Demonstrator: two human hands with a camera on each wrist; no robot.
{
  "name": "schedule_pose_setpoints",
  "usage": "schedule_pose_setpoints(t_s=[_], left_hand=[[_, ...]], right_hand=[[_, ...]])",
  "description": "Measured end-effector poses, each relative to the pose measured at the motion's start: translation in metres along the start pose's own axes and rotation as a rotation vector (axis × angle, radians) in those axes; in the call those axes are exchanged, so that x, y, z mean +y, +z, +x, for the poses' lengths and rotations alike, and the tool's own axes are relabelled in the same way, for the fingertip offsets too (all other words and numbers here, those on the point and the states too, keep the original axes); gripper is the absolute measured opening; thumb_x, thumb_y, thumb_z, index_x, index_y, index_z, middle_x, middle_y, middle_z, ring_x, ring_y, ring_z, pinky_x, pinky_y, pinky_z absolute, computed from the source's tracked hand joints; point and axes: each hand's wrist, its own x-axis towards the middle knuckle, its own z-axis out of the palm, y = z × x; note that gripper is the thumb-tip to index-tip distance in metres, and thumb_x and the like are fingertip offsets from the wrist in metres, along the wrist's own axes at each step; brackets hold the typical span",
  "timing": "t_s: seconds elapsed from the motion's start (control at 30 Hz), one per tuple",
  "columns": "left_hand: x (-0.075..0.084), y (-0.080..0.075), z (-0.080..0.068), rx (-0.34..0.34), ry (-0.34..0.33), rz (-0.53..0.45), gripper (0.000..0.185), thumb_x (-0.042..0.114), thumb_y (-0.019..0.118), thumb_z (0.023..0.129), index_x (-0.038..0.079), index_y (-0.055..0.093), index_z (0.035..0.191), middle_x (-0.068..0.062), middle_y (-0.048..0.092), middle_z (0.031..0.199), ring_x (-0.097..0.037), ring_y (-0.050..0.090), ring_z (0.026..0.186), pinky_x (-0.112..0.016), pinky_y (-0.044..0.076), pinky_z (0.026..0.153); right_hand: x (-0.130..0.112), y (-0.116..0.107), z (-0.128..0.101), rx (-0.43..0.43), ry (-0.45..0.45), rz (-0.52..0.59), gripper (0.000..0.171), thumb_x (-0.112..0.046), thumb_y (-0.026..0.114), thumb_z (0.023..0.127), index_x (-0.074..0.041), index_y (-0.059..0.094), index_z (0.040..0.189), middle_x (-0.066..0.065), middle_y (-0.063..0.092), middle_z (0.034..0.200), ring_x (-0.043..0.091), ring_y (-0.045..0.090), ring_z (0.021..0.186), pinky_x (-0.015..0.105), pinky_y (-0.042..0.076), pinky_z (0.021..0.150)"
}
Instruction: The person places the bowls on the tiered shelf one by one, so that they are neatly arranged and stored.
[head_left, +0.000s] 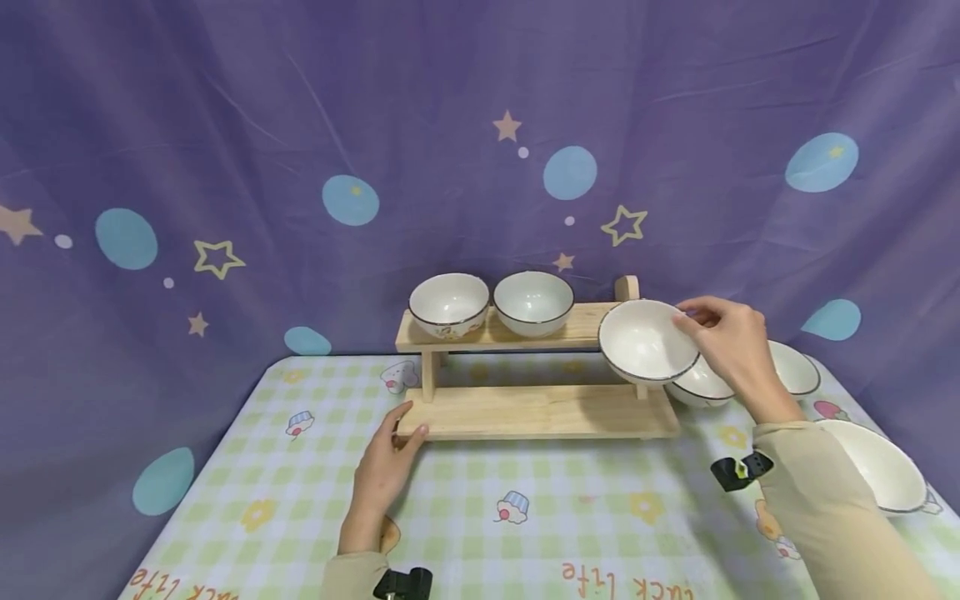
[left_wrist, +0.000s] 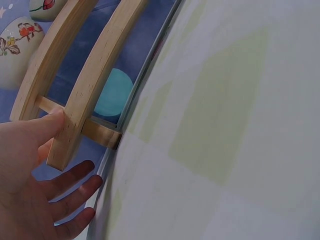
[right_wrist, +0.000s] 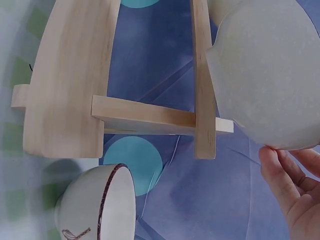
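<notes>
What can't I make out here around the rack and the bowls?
- Head view: bowl behind the held bowl is mostly covered by it and the right hand.
- Head view: far-right bowl is partly hidden by the sleeve.
- Left wrist view: left hand on the wooden rack is cut off by the frame.

Backdrop: purple cloth (head_left: 225, 100) with blue dots and stars, draped behind the table (head_left: 570, 517). Table covered in green-yellow checked cloth, cupcake prints. Even, soft lighting.
</notes>
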Motion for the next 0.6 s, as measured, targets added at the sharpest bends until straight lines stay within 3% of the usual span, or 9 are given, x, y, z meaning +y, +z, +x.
schedule_pose_setpoints(t_s=[0.6], left_hand=[[-0.001, -0.001, 0.000, 0.000, -0.004, -0.002, 0.061, 0.046, 0.059, 0.098, 0.023, 0.040, 0.151, -0.024, 0.051, 0.141, -0.037, 0.059, 0.117, -0.065, 0.040, 0.094]], right_hand=[[-0.002, 0.009, 0.027, -0.062, 0.033, 0.006, 0.032, -0.028, 0.065, 0.095, -0.001, 0.074, 0.107, 0.018, 0.071, 0.092, 0.027, 0.060, 0.084, 0.033, 0.040, 0.069]])
